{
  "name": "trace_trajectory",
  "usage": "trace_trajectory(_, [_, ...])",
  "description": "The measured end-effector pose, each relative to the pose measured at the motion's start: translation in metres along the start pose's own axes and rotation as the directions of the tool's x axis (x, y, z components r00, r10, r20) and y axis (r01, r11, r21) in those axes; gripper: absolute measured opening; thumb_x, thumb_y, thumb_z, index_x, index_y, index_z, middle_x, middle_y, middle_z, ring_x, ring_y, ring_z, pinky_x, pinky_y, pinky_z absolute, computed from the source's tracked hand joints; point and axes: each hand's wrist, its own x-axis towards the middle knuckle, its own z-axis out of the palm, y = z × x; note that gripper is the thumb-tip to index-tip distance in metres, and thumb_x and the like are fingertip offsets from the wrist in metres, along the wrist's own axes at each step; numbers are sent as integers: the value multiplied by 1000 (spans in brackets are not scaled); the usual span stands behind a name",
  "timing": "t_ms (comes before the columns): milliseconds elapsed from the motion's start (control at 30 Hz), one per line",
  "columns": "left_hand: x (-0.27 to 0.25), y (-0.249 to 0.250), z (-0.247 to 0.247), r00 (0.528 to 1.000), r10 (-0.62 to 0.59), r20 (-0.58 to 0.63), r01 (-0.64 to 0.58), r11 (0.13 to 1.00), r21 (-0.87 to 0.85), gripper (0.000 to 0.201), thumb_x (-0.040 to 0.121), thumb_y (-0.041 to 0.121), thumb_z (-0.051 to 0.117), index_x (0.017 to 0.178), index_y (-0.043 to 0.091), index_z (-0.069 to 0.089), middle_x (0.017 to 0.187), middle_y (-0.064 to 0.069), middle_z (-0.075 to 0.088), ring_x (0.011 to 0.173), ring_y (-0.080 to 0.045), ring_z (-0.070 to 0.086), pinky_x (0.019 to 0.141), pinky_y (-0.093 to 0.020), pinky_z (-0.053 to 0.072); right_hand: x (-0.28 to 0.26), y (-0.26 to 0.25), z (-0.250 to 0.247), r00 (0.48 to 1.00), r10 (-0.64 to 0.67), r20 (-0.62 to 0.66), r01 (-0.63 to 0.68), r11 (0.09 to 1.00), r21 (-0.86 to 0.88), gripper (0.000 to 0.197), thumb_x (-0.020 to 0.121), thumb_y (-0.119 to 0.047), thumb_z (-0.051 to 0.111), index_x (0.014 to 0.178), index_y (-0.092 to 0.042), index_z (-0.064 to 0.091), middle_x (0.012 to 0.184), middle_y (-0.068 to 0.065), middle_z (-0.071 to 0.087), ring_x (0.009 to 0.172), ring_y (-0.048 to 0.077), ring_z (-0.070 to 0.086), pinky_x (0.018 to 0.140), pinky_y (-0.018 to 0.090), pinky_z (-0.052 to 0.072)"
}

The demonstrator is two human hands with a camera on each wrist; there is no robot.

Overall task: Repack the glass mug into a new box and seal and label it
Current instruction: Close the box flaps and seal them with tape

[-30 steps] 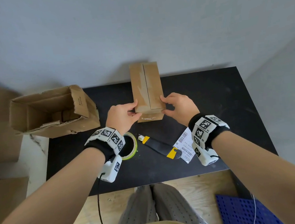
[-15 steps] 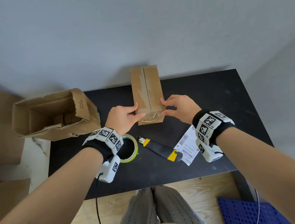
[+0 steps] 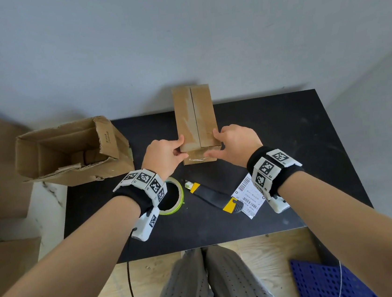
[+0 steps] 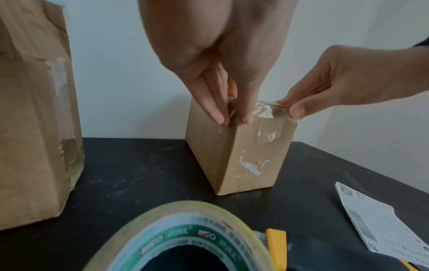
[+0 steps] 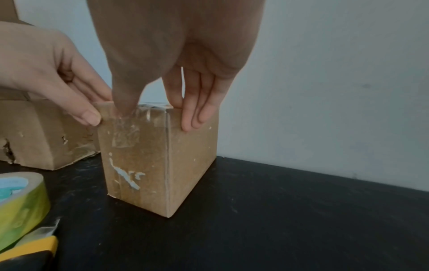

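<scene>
A small closed cardboard box [image 3: 195,116] stands on the black table [image 3: 286,138]; the mug is not visible. Clear tape [image 4: 267,132] runs along the top seam and folds down the near face. My left hand [image 3: 178,150] holds the near left top corner, thumb on the near face, fingers down the left side. My right hand [image 3: 214,143] holds the near right corner: its thumb lies across the near face on the tape [image 5: 125,137], its fingers [image 5: 195,110] straight down the right side. A white shipping label [image 3: 246,191] lies near my right wrist.
A torn, open cardboard box [image 3: 68,150] sits at the table's left edge. A tape roll [image 3: 179,194] and a yellow-black utility knife [image 3: 215,195] lie between my wrists. A blue perforated panel [image 3: 327,280] lies on the floor at the right.
My thumbs have shifted along the box's near top edge and face, the right thumb now reaching across the tape. The box stays where it was.
</scene>
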Motion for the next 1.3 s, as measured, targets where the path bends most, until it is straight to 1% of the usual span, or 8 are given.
trace_trajectory(133, [0, 2, -3, 1000, 10, 9, -10, 1000, -8, 50, 80, 38, 71, 124, 17, 61, 81, -4, 74, 86, -18, 67, 89, -35, 50, 4, -12, -6, 997, 72, 3, -71, 989, -131, 62, 87, -67, 36, 104, -11, 56, 70, -3, 43, 74, 18, 48, 60, 30, 35])
trace_trajectory(300, [-1, 1, -4, 999, 28, -17, -28, 1000, -7, 46, 82, 35, 69, 124, 15, 62, 79, -9, 73, 80, -23, 66, 84, -35, 51, 8, -17, -1, 999, 34, 7, -32, 978, -208, 56, 93, -57, 38, 114, -7, 51, 98, 6, 63, 95, 24, 59, 64, 31, 36])
trace_trajectory(433, [-1, 0, -6, 1000, 27, 1, -27, 1000, 6, 47, 84, 32, 67, 127, 15, 59, 85, -12, 73, 82, -27, 65, 83, -37, 51, 8, -11, -2, 1000, 13, 18, -10, 982, -187, 50, 96, -49, 39, 123, -7, 46, 87, 5, 53, 91, 24, 59, 62, 32, 35])
trace_trajectory(600, [-3, -4, -8, 999, 34, 14, -35, 999, 23, 52, 85, 27, 67, 134, 23, 51, 123, -3, 64, 111, -20, 61, 97, -36, 48, -3, 7, 0, 998, 4, -56, -2, 999, 37, 48, 94, -36, 52, 136, -15, 45, 117, 6, 58, 106, 24, 56, 81, 35, 49])
trace_trajectory(700, [-7, -2, -3, 988, 149, -48, -142, 982, 125, 56, 87, 29, 65, 139, 26, 44, 152, 9, 31, 133, -13, 40, 95, -34, 48, -7, 3, 14, 943, -37, -332, 106, 976, 193, 54, 80, -25, 72, 129, -9, 54, 134, 11, 52, 121, 30, 51, 93, 42, 47])
trace_trajectory(933, [-6, -7, 9, 904, 427, 27, -421, 877, 232, 45, 90, 8, 59, 134, 8, 50, 141, -8, 48, 132, -30, 44, 100, -46, 46, -12, 5, 50, 911, -209, -357, 242, 969, 50, 51, 86, -22, 56, 135, -9, 49, 140, 10, 49, 127, 28, 50, 99, 41, 46])
trace_trajectory(1133, [-20, -5, 0, 992, 121, -39, -118, 991, 59, 51, 99, 30, 42, 146, 16, 30, 155, 3, 23, 139, -13, 32, 105, -30, 38, -31, 30, 51, 953, 37, -302, 42, 967, 250, 48, 93, -21, 55, 138, -9, 44, 148, 6, 38, 135, 23, 40, 103, 43, 43])
trace_trajectory(1300, [-15, 20, -2, 999, 54, -6, -54, 998, -17, 50, 98, 33, 42, 145, 20, 34, 155, 1, 24, 126, -19, 48, 100, -34, 42, -24, 19, 37, 974, 222, -41, -140, 739, 659, 43, 97, -32, 46, 138, -18, 46, 142, 1, 48, 131, 18, 44, 109, 30, 35])
